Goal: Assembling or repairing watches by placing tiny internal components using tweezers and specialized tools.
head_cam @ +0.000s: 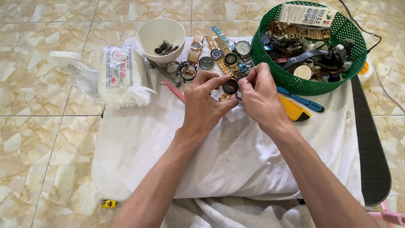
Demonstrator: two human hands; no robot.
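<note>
- The left hand (206, 103) and right hand (259, 95) meet over the middle of the white cloth (219, 156), toward its far edge.
- Between them sits a round watch case (230, 86), dark-faced with a metal rim; both hands' fingertips are pinched together on its rim, left from the near side, right from the far side.
- Something gold (224, 97) shows just below the case, possibly a strap piece; it is too hidden to tell.
- Along the far edge lie a row of watches (223, 52), a white bowl (160, 33) of small dark parts and a bag of cotton (120, 76).
- The green basket (308, 82) of watches fills the far right corner, just beside the right hand.
- A yellow utility knife (293, 110) and blue tool (301, 100) lie by the right wrist.
- The near half of the cloth lies bare around the forearms.
</note>
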